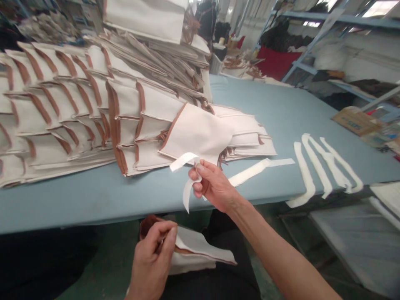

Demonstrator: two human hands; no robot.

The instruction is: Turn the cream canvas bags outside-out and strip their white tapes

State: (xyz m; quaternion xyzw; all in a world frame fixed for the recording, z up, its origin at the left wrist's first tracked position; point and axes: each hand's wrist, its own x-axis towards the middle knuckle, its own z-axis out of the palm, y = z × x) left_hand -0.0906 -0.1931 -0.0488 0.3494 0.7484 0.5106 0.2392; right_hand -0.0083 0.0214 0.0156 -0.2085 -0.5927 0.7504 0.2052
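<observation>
My left hand (pixel 153 254) is closed on the edge of a cream fabric piece with brown trim (pixel 203 246), which hangs over my lap below the table edge. Between the thumb and fingers of my right hand (pixel 212 183) is a short white strip (pixel 183 161); one end sticks out to the left and the other curls downward. That hand is above the front of the table, just before a cream panel with brown edging (pixel 200 129) lying on the stacks. Behind my right hand, a longer white strip (pixel 250 171) lies on the blue tabletop.
Overlapping cream pieces with brown edges (pixel 62 96) cover the table's left side, with a taller stack (pixel 156 58) behind. Several white strips (pixel 325 162) lie over the front edge at right. A cardboard box (pixel 354 121) and blue shelving (pixel 300 62) stand beyond the blue table (pixel 281 108).
</observation>
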